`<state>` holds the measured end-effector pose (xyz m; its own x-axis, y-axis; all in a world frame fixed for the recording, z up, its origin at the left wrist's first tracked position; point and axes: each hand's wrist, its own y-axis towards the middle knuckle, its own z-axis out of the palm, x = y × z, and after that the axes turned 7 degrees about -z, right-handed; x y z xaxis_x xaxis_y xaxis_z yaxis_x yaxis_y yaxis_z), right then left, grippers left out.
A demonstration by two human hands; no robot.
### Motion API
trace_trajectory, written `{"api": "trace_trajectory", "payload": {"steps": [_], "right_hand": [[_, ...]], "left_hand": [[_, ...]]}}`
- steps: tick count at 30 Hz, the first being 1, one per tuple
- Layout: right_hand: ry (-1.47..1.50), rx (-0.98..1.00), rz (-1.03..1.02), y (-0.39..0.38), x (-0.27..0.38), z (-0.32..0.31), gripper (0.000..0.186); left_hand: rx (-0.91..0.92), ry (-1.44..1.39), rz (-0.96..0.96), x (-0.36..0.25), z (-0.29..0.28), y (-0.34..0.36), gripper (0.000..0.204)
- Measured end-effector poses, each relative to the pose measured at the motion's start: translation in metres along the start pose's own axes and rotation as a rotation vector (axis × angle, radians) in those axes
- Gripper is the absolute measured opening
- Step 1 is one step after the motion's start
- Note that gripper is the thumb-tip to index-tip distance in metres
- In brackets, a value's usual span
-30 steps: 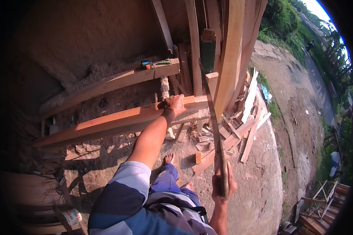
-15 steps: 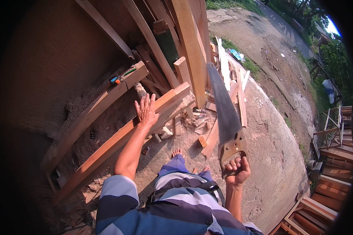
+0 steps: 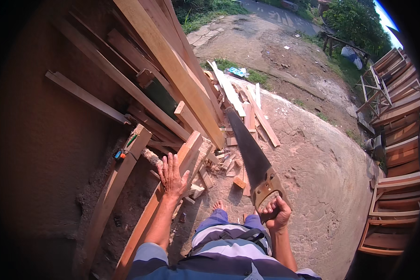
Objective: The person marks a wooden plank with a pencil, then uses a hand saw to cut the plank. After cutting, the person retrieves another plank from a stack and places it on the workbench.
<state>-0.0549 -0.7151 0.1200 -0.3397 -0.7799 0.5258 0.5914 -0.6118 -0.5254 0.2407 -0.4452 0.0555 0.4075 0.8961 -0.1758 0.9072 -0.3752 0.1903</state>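
My left hand (image 3: 173,178) lies with fingers stretched out on a long wooden beam (image 3: 140,233), near its far end. My right hand (image 3: 276,213) is closed around the brown handle of a handsaw (image 3: 251,151). The saw's dark blade points forward and slightly left, to the right of the beam's end and apart from it. Left of that beam runs a second beam (image 3: 108,200). On its far end rest a blue and orange tape measure (image 3: 120,155) and a green pencil or pen (image 3: 132,139).
Tall planks (image 3: 172,60) lean at the far left. Offcuts and wood scraps (image 3: 228,161) litter the concrete floor (image 3: 312,186) ahead of my feet. A stack of wooden frames (image 3: 399,186) stands at the right. Beyond are a dirt yard (image 3: 270,51) and grass.
The view has turned, so the beams and planks sit further left and lower. The saw now leans more to the left. My left hand stays flat on the beam.
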Motion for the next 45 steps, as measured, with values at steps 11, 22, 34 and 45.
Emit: {"api": "trace_trajectory", "payload": {"steps": [11,22,34,45], "right_hand": [[-0.133,-0.042,-0.023,-0.043,-0.009,-0.031,0.025],[0.018,-0.076,-0.089,-0.106,0.017,-0.118,0.033],[-0.313,-0.125,-0.543,-0.220,0.122,-0.265,0.062],[-1.643,-0.383,-0.843,-0.313,0.179,-0.394,0.062]], "left_hand": [[0.456,-0.501,0.783,-0.203,0.045,-0.042,0.084],[0.592,-0.528,0.676,-0.261,0.078,-0.061,0.092],[0.754,-0.444,1.054,-0.427,0.044,-0.274,0.086],[1.821,-0.917,-0.018,-0.606,0.085,-0.462,0.018]]}}
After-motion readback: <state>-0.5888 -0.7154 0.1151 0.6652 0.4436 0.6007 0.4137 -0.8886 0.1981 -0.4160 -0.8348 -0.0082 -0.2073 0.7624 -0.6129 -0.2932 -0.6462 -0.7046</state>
